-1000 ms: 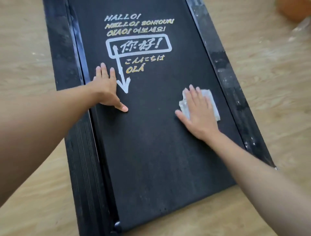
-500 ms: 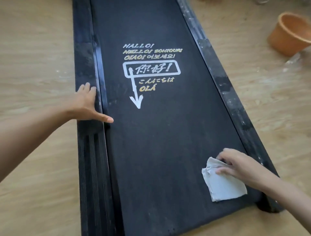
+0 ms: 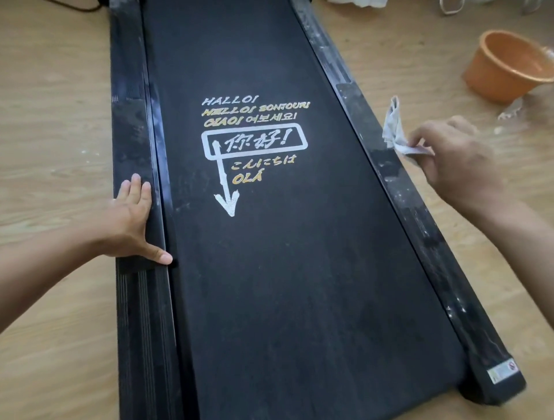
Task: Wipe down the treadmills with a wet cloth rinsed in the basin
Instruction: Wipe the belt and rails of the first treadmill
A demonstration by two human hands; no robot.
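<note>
Pictured on pale wood-grain flooring (image 3: pixel 60 144): black cable (image 3: pixel 87 9) curved at eleven o'clock, crumpled white material (image 3: pixel 358 3) cut off by the frame at one o'clock, clear crinkled scrap (image 3: pixel 512 109) lying at two o'clock.

My left hand (image 3: pixel 129 221) and right hand (image 3: pixel 458 162) are bare, my forearms (image 3: pixel 45 269) uncovered to the view's edge; my left thumbnail (image 3: pixel 165 257) is short and plain.

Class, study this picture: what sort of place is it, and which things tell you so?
Probably an exercise room, at home or in a small gym: a treadmill lies on a wood-patterned floor, an orange basin stands beside it, and the right hand holds a cloth.
</note>
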